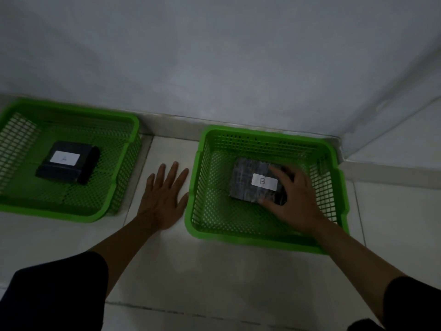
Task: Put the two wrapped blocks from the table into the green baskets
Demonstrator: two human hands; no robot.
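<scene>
Two green mesh baskets stand on the pale tiled floor by the wall. In the left basket (114, 187) lies a dark wrapped block (69, 162) with a white label marked A. The right basket (199, 187) holds a grey patterned wrapped block (248, 180) labelled B, resting on the basket's floor. My right hand (296, 199) reaches into that basket, fingers and thumb around the block's right end. My left hand (164, 199) lies flat on the tiles between the two baskets, fingers spread, holding nothing.
A grey wall (214, 56) rises right behind the baskets and meets a second wall at the corner on the right. Pale floor tiles (191, 271) stretch toward me. My dark sleeves show at the bottom corners.
</scene>
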